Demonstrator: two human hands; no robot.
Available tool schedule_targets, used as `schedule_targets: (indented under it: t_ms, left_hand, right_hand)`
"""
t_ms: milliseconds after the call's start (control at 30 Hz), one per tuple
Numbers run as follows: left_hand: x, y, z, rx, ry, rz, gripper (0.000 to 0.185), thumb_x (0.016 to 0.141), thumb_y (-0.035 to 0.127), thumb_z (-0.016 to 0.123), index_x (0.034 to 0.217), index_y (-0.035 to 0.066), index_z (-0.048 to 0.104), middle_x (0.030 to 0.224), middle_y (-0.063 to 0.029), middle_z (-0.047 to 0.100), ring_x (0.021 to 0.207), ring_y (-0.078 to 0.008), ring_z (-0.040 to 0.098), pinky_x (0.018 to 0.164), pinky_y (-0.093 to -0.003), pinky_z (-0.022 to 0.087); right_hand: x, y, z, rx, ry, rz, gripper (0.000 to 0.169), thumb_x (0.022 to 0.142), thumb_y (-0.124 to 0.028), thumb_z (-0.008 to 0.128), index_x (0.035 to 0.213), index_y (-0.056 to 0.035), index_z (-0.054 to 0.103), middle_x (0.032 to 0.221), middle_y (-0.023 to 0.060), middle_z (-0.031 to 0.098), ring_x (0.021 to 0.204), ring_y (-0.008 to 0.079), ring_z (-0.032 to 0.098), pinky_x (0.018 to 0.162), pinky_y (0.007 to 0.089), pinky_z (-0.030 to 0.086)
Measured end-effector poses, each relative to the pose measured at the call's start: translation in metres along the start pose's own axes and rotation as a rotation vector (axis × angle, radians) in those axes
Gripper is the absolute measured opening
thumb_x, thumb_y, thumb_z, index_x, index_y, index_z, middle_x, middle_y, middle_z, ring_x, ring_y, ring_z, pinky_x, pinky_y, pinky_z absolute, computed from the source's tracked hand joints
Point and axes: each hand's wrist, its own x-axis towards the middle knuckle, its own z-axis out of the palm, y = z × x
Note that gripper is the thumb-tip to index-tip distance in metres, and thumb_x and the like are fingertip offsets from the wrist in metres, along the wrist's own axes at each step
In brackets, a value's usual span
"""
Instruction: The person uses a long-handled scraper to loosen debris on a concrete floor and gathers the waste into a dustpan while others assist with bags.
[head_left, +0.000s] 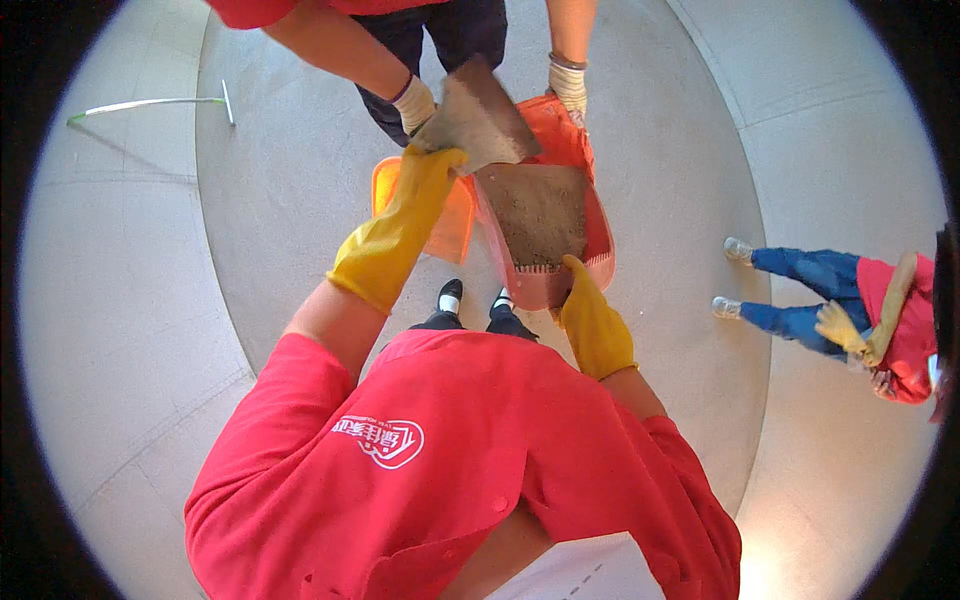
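Observation:
My left hand (420, 176), in a yellow rubber glove, grips the near corner of a flat grey slab-like piece (480, 112). A co-worker's gloved hand (415, 105) is at the same piece's left edge. The piece is tilted and slightly blurred over a red dustpan (602, 240) with comb teeth along its near edge. Brown dirt-like matter (544, 210) covers the dustpan's inside. My right hand (596, 322), also in a yellow glove, holds the dustpan's near right edge, thumb on top and fingers hidden beneath. The co-worker's other gloved hand (568, 86) holds a bright orange-red part (559, 127) at its far end.
A second, orange dustpan (450, 225) is partly hidden behind my left forearm. A long-handled T-shaped tool (157, 103) is at the far left on the grey floor (300, 150). Another person (832, 307) with a yellow glove stands at right. My shoes (450, 289) are below the dustpan.

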Motion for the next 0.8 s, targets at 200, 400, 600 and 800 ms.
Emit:
schedule_targets:
  t_ms: [200, 400, 600, 800]
  left_hand:
    - [-0.085, -0.01, -0.025, -0.734, -0.093, -0.355, 0.022, 0.093, 0.013, 0.061, 0.113, 0.005, 0.063, 0.116, -0.0091, 0.065, 0.107, -0.0221, 0.063, 0.091, -0.0335, 0.051]
    - [-0.125, 0.032, -0.007, -1.83, -0.07, -0.862, 0.032, 0.101, 0.02, 0.049, 0.129, 0.004, 0.05, 0.131, -0.0096, 0.059, 0.12, -0.0212, 0.056, 0.105, -0.0354, 0.044]
    - [-0.128, 0.033, -0.005, -0.944, -0.344, -0.626, 0.035, 0.103, 0.025, 0.047, 0.131, 0.005, 0.049, 0.129, -0.0108, 0.059, 0.119, -0.0217, 0.057, 0.103, -0.0361, 0.045]
    - [-0.127, 0.032, 0.019, -0.827, -0.241, -0.275, 0.062, 0.075, 0.025, 0.086, 0.12, 0.004, 0.05, 0.11, -0.0141, 0.068, 0.105, -0.0293, 0.067, 0.086, -0.0371, 0.052]
  right_hand:
    - [0.012, -0.005, 0.021, 0.227, 0.07, 0.126, 0.048, 0.074, -0.048, 0.078, 0.11, -0.0219, 0.059, 0.096, 0.0008, 0.061, 0.085, 0.0202, 0.062, 0.063, 0.0348, 0.054]
    - [-0.007, -0.022, 0.076, 0.135, 0.049, 0.035, 0.057, 0.08, -0.049, 0.073, 0.127, -0.0242, 0.054, 0.122, 0.0017, 0.059, 0.105, 0.0218, 0.06, 0.074, 0.0369, 0.054]
    - [-0.003, -0.028, 0.087, 0.21, -0.134, 0.132, 0.056, 0.088, -0.043, 0.064, 0.135, -0.0177, 0.046, 0.13, 0.0067, 0.056, 0.112, 0.0266, 0.058, 0.081, 0.0393, 0.052]
    - [0.015, -0.021, 0.07, 0.216, -0.141, -0.011, 0.045, 0.09, -0.034, 0.064, 0.127, -0.0145, 0.051, 0.118, 0.0069, 0.06, 0.102, 0.0252, 0.061, 0.075, 0.0371, 0.054]
